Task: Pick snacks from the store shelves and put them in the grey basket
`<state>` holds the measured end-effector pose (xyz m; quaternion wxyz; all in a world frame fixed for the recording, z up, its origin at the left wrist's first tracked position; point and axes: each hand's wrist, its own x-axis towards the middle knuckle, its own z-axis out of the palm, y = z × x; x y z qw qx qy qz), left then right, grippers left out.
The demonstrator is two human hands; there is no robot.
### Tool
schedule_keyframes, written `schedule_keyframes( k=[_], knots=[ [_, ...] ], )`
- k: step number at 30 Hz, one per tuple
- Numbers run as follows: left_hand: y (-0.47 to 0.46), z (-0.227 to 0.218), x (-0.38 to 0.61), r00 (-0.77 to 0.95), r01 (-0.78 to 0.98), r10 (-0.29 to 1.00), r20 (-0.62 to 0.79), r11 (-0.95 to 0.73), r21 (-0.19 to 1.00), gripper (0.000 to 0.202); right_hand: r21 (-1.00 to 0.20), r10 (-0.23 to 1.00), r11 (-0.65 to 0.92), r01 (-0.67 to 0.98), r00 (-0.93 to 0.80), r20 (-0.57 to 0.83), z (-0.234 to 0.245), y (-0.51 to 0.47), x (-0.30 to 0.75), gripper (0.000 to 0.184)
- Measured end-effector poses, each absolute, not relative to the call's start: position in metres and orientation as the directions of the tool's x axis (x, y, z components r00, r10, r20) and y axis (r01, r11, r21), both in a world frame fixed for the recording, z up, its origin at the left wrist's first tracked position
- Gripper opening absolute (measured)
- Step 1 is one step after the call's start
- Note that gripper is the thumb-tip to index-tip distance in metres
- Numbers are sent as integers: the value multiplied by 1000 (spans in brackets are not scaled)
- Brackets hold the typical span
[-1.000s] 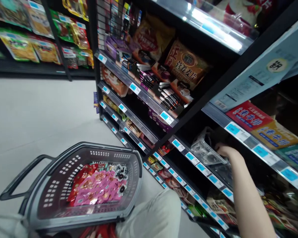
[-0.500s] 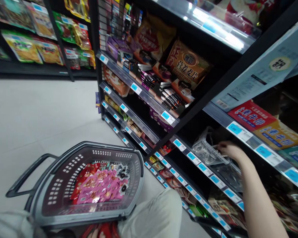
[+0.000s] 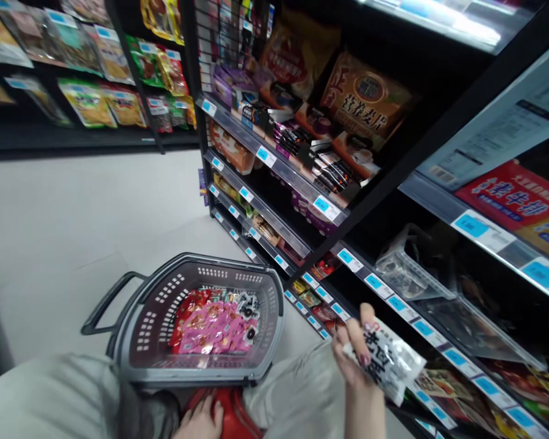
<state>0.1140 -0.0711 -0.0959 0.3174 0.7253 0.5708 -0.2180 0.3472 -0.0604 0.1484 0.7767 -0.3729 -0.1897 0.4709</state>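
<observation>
My right hand (image 3: 354, 350) is closed on a small shiny snack packet (image 3: 391, 360), silver-white with black lettering, held in front of the lower shelves. Near the bottom edge, my left hand (image 3: 204, 421) lies with its fingers stretched over a red, glossy bag-like thing (image 3: 229, 411); its wrist is out of frame. Between the two hands and farther forward, a grey shopping basket (image 3: 150, 381) stands on the floor. Pink packets (image 3: 215, 326), red packets (image 3: 183, 317) and black-and-white packets (image 3: 249, 305) lie in it.
A clear plastic bin (image 3: 409, 268) holding packets sits on the right shelf, above a row of price tags. Boxes of coffee sticks (image 3: 332, 174) and an oatmeal bag (image 3: 363, 97) fill the middle shelf. Bagged snacks (image 3: 89, 103) line the far-left shelves. My knees flank the basket.
My right hand has come out of the clear bin, moving down and left, and now holds a silver-white packet. My left hand shows more. The view has shifted, so the basket appears farther right.
</observation>
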Motion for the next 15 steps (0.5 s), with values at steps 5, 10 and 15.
schedule_keyframes(
  k=[5, 10, 15],
  knots=[
    [-77, -106, 111, 235, 967, 737, -633, -107, 233, 49, -208, 972, 229, -951, 235, -6, 116, -41, 286, 24],
    [-80, -112, 110, 246, 963, 776, -581, -126, 239, 49, 24, 995, 76, -997, 77, 58, 100, -39, 252, 24],
    [-77, -104, 112, 245, 963, 760, -602, -120, 240, 47, -32, 1000, -5, -999, -6, 7, 97, -39, 239, 25]
  ],
)
